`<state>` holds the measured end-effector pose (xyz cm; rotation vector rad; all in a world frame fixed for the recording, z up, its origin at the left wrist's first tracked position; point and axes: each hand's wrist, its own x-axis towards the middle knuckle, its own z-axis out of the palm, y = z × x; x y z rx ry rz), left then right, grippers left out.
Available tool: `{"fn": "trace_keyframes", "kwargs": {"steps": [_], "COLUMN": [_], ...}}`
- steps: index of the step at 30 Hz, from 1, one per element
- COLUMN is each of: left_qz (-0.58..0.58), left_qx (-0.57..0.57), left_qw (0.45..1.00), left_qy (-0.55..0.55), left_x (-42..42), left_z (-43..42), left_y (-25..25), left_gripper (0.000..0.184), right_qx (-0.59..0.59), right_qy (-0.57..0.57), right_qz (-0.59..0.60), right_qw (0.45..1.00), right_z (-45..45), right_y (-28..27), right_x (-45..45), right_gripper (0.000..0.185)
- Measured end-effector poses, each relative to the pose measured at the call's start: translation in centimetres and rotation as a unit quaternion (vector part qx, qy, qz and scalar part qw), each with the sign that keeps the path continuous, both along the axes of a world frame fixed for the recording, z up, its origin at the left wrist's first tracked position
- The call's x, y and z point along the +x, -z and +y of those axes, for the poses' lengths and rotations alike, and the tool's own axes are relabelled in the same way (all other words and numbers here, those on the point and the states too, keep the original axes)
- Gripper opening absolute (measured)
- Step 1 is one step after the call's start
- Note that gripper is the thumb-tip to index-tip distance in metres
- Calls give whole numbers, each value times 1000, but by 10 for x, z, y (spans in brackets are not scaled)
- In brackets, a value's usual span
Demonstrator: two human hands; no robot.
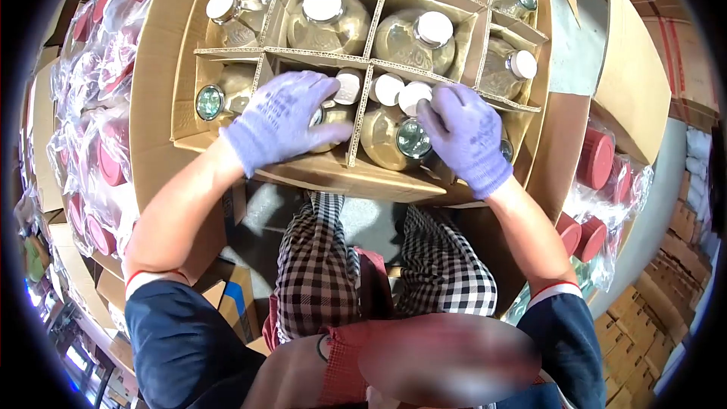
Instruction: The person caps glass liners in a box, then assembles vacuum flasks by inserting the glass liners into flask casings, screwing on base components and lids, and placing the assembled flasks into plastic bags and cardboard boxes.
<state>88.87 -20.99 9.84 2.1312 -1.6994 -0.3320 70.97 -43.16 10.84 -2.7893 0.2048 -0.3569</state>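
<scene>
A cardboard carton (pixel 155 98) with cardboard dividers holds several clear glass bottles, some with white caps (pixel 322 4). My left hand (pixel 280 117), in a purple glove, is over a front compartment with its thumb and fingers apart. Its fingertips are beside a white cap (pixel 348 86), and a bottle beneath is partly hidden. In the compartment to the right, an uncapped glass bottle (pixel 413 138) leans with its mouth toward me, near two white caps. My gloved right hand (pixel 466 132) has its fingers bent in around the nearer white cap (pixel 413 98), just above that bottle's mouth.
Plastic-wrapped jars with red lids (pixel 113 159) stand along the left. More red lids (pixel 596 157) are at the right, below a raised carton flap (pixel 632 76). Stacked cardboard boxes (pixel 640 326) fill the far right. My checked trousers are below the carton.
</scene>
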Motion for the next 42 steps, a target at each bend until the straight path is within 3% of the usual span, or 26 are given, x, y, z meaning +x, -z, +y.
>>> {"fn": "trace_keyframes", "kwargs": {"steps": [2, 3, 4, 6, 8, 10, 12, 14, 16, 17, 19, 20, 21, 24, 25, 27, 28, 30, 31, 32, 34, 36, 38, 39, 40, 42], "left_qz": [61, 42, 21, 9, -98, -127, -169, -113, -56, -17, -6, -13, -33, -11, -20, 171, 164, -54, -109, -129, -131, -152, -207, -207, -202, -183], "left_qx": [109, 79, 155, 157, 187, 238, 194, 141, 0, -105, -196, -212, -113, -102, -103, -31, -37, 92, 72, 52, 27, 29, -12, -62, -112, -38], "left_qw": [992, 996, 987, 981, 974, 961, 964, 977, 987, 982, 948, 925, 921, 916, 914, 898, 896, 948, 960, 963, 970, 968, 968, 966, 963, 968], "left_qy": [1, 10, -25, -118, -78, -59, -67, -115, -150, -154, -252, -315, -370, -388, -392, -404, -411, -300, -247, -229, -201, -197, -140, -142, -139, -170], "left_x": [8, 10, 8, -11, -30, -34, -33, -30, -28, -24, -22, -18, -12, 24, 41, 65, 67, 72, 69, 72, 58, 53, 55, 59, 68, 115], "left_z": [-18, -27, -35, -39, -32, -34, -43, -49, -31, -19, 16, 31, 53, 109, 118, 130, 130, 123, 116, 117, 125, 131, 100, 81, 65, 35], "left_y": [1, 5, 6, -4, -20, -6, 4, 13, -6, -19, -39, -44, -50, 4, 9, 11, 3, -14, -23, -11, 6, 10, -27, -43, -52, -32], "left_gripper": [32, 20, 24, 29, 48, 57, 53, 42, 30, 27, 33, 28, 28, 26, 26, 25, 25, 26, 32, 37, 38, 38, 35, 35, 35, 35], "right_qx": [64, 75, 67, 23, 38, 80, 123, 152, 80, 61, 32, 5, -10, -59, -31, 5, 120, 71, 64, 118, 127, 194, 208, 214, 297, 270], "right_qy": [10, 12, 32, 48, 48, 90, 121, 149, 63, 24, -41, -70, -68, -72, -77, -80, -58, -55, -79, -64, -6, 8, 22, 29, 58, 11], "right_qz": [29, 31, 112, 128, 111, 52, 35, -2, -73, -42, 72, 60, 65, 47, 66, 107, 188, 282, 269, 228, 262, 144, 95, 94, 120, -19], "right_qw": [997, 997, 991, 990, 992, 991, 984, 977, 992, 997, 996, 996, 995, 995, 994, 991, 973, 955, 958, 964, 957, 970, 973, 972, 945, 963], "right_z": [4, 8, 9, 8, 11, 18, 24, 26, 21, 18, 25, 29, 35, 40, 39, 29, 20, 8, 5, 11, 27, 31, 35, 35, 37, 23], "right_y": [-9, -7, -7, 1, 7, 18, 16, 7, -22, -26, -26, -9, 0, 17, 16, 9, -8, -18, 1, 24, 11, 26, 18, 7, -9, -34], "right_x": [0, 3, 6, 9, 10, 9, 12, 3, -17, -26, -37, -37, -32, -8, -3, 1, 8, 24, 28, 31, 45, 37, 31, 27, 19, -5], "right_gripper": [24, 33, 42, 47, 45, 43, 36, 34, 38, 41, 50, 53, 53, 61, 63, 67, 66, 65, 66, 64, 60, 40, 34, 32, 35, 43]}}
